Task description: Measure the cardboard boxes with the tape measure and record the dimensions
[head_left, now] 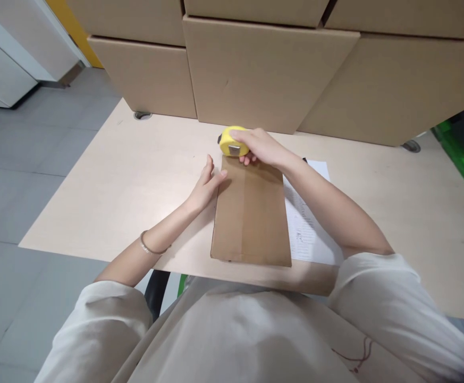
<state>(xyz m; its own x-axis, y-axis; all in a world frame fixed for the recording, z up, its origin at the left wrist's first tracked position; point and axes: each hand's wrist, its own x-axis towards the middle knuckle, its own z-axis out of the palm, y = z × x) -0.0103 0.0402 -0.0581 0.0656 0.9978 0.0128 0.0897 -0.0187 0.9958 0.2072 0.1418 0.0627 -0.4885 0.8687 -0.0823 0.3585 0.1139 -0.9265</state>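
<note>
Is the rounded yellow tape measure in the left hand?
No, the right hand holds the tape measure, at the far end of the flat brown cardboard box.

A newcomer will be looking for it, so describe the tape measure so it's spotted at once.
Start at the pale tabletop in front of the big cardboard boxes, and find the flat brown carton near the tabletop's front edge. At that carton's far end, the right hand holds the tape measure. It is rounded and bright yellow, unlike the brown carton and white paper nearby.
</note>
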